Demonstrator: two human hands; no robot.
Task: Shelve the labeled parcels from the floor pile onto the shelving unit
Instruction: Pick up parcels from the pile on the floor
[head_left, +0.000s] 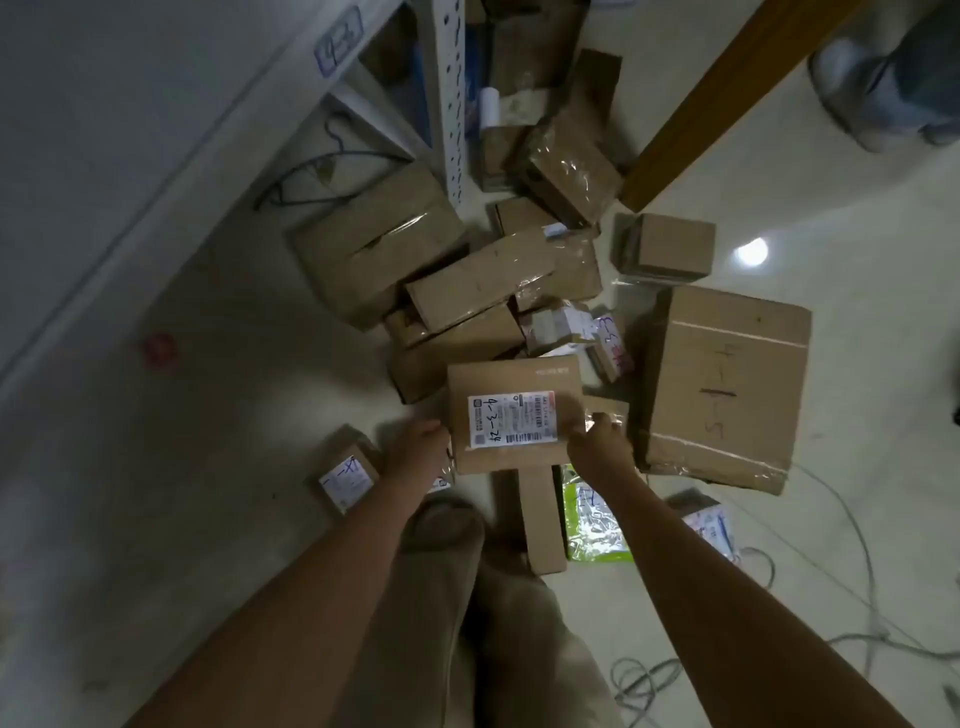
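I am holding the cardboard parcel marked 4-3-24 (511, 379) over the floor pile (467, 296), left hand (418, 448) and right hand (597, 444) clasping its sides. Many boxes are lying unshelved beside the shelving unit (451, 104).

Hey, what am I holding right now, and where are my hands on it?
A labeled cardboard box. The left hand grips its left edge and the right hand grips its right edge.

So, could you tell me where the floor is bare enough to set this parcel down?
Bare floor lies left of the pile, between the wall and the small labelled box. Right of the big box is open, but cables trail there. The pile is packed.
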